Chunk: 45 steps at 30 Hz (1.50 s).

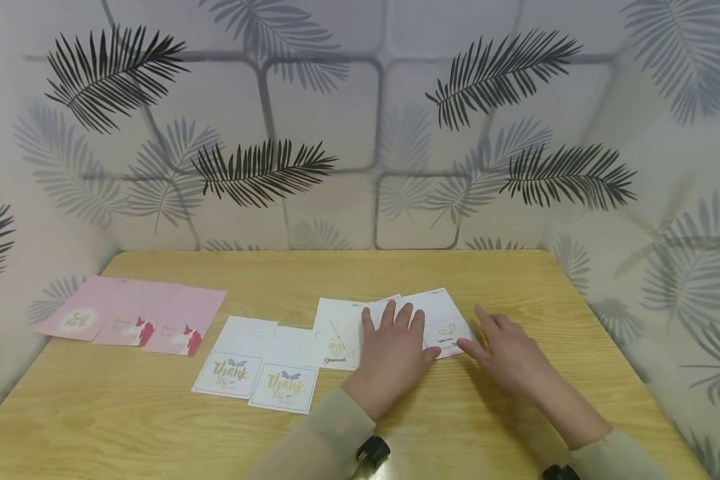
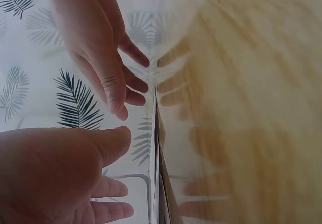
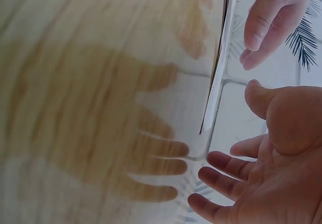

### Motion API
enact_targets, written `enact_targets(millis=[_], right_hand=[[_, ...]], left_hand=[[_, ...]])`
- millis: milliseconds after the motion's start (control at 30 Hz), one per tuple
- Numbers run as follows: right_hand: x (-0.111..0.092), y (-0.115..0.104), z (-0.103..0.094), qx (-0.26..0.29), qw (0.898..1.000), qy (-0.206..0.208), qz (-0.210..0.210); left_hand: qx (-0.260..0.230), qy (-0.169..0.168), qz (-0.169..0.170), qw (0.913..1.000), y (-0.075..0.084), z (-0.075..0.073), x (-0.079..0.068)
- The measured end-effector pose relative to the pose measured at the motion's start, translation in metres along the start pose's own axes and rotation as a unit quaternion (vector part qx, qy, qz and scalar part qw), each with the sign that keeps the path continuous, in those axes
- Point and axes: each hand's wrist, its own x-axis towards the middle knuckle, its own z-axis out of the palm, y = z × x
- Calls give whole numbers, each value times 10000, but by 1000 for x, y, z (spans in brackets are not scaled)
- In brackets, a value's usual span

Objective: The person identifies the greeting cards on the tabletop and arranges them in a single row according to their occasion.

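A row of white cards lies in the middle of the wooden table: a card marked "Diamonds", a card mostly hidden under my left hand, and a card with a small gold heart print at the right end. Above the middle of this row is my left hand, fingers spread and holding nothing. My right hand is just right of the heart card, its thumb near the lower right corner. Seen edge-on in the left wrist view, the cards have a gap between them and both hands.
Two white "Thank you" cards lie side by side left of the row, nearer me. Farther left, several pink cards overlap one another. A wall with printed leaves stands behind the table.
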Motion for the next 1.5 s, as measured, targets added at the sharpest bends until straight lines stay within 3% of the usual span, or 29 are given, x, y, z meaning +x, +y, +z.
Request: enact_targets(millis=[433, 733, 1033, 1500], right_hand=[[8, 9, 2, -12, 9998, -182, 90], [12, 11, -7, 723, 9964, -398, 199], [15, 10, -7, 746, 9958, -463, 270], [21, 5, -15, 1156, 9903, -672, 387]], left_hand=[[-56, -268, -92, 9996, -2, 6, 3], [-118, -415, 17, 9991, 2, 11, 3], [-75, -419, 37, 9991, 0, 15, 2], [-85, -618, 35, 9980, 1, 8, 2]])
